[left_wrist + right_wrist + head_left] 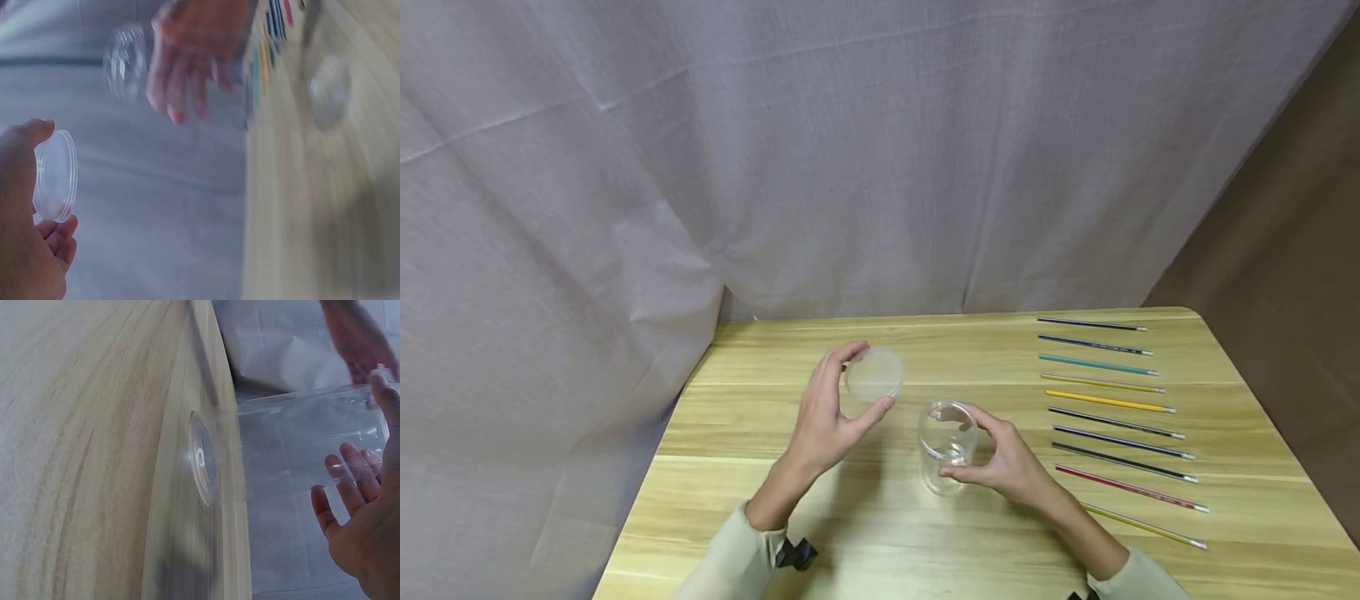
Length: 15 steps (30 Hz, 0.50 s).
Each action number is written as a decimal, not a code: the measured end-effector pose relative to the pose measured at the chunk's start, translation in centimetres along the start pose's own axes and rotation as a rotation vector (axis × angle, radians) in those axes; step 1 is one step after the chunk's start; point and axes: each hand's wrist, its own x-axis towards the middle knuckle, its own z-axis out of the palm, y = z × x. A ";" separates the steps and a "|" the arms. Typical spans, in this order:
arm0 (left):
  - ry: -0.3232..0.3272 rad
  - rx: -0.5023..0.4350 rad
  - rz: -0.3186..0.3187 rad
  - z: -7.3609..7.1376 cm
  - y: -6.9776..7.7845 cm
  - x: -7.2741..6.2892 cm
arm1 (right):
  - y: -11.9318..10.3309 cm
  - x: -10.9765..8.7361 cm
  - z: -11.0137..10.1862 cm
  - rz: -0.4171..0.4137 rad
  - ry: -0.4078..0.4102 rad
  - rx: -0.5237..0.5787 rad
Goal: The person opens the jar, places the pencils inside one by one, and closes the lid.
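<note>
Jar [934, 462], clear, is in the right hand [1003, 462]: that grip is curled round its upper part, thumb on the near side, fingers round the far side. Jar is upright, mouth up and uncovered, base down at the bench [737, 467], a bit right of the bench's middle line. Can't tell if the base actually touches the wood.

Lid [874, 375], round and translucent, is in the left hand [827, 425]. That grip pinches it by the edge, thumb on the near side, fingers on the far side. Lid is up off the bench, roughly level, near the jar's mouth but apart from it, left of it and a little farther out. Left wrist view shows the gap; the right hand is blurred there.

Ten pencils [1108, 401] lie right of the jar in a spaced column, all roughly crosswise, tipped ends to the right. Mostly dark shafts, plus teal, orange, red and yellow ones. The nearest, a yellow pencil [1150, 527], has its left end right by the right forearm.

Pale sleeves [730, 558] on both arms; black piece [796, 554] at the left wrist. Grey curtain [887, 167] hangs behind the bench, brown cloth [1285, 250] on the right.
</note>
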 end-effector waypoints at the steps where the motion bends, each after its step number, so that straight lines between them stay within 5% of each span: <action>1: 0.002 0.007 -0.023 -0.1 -0.6 -0.3 | 0.0 0.0 0.0 0.003 0.000 0.003; 6: -0.027 0.036 -0.116 0.1 -3.5 -2.4 | 0.1 -0.1 -0.1 -0.004 0.004 0.000; 15: -0.131 0.137 -0.187 2.0 -7.4 -6.1 | 0.3 0.0 0.1 -0.013 0.003 0.018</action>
